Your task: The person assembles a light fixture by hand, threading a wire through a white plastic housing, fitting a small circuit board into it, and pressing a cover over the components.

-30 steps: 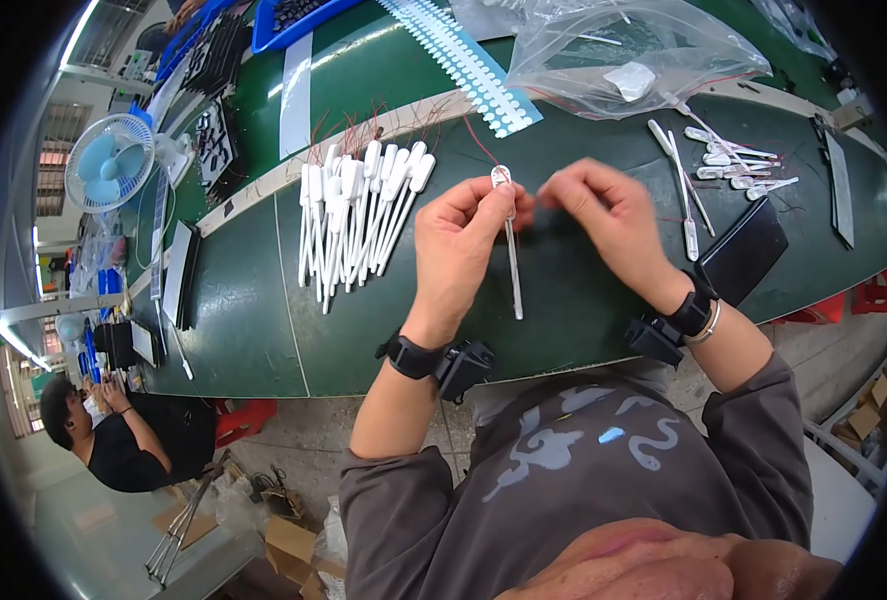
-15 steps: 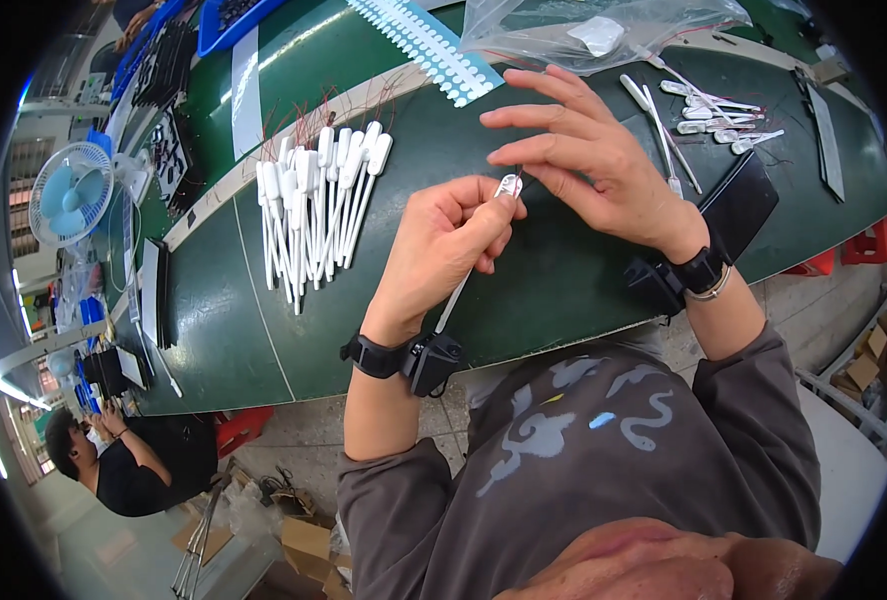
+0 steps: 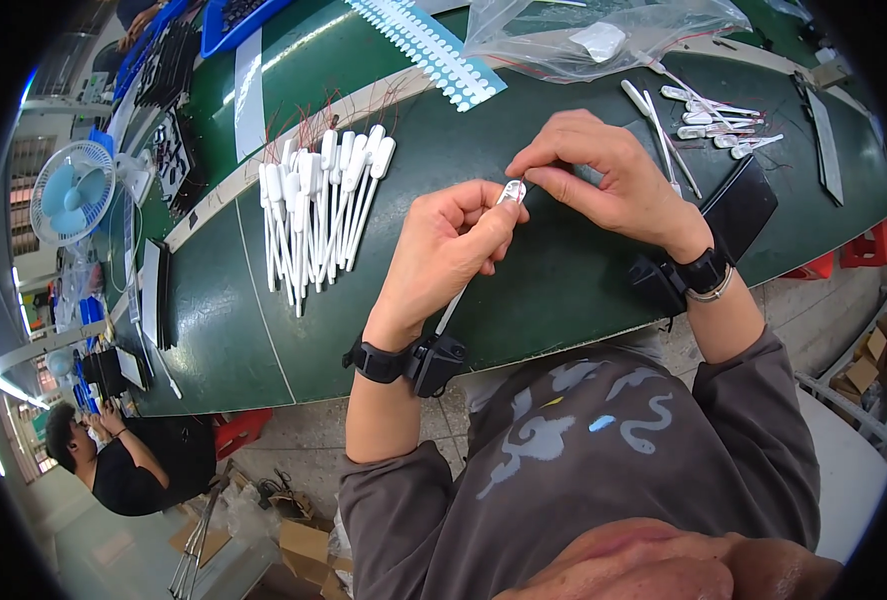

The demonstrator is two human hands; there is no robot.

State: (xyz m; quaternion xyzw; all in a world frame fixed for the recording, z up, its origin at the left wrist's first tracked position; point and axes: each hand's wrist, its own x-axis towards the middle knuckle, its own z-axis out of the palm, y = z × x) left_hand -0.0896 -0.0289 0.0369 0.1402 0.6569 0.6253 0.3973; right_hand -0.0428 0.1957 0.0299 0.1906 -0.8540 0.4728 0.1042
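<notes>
My left hand (image 3: 449, 245) pinches a thin white plastic stick with an oval hollow head (image 3: 511, 192) between thumb and fingers. The head points up and away from me, and the shaft comes out below the palm. Right beside that head, my right hand (image 3: 609, 180) is closed in a pinch, thumb against index finger. Whatever those fingertips hold is too small to make out. To the left lies a bunch of similar white sticks (image 3: 309, 215) with thin red wires (image 3: 339, 105) at their far ends.
More white sticks with open heads (image 3: 709, 125) lie at the right, near a black phone (image 3: 742, 210). Beyond are a clear plastic bag (image 3: 564, 50) and a blue sheet of white stickers (image 3: 434, 55). A fan (image 3: 72, 190) and a seated person (image 3: 139, 460) are at the left.
My right hand's fingers, spread apart before, have come down and closed into a pinch beside the stick's head. My left hand keeps its hold, almost still.
</notes>
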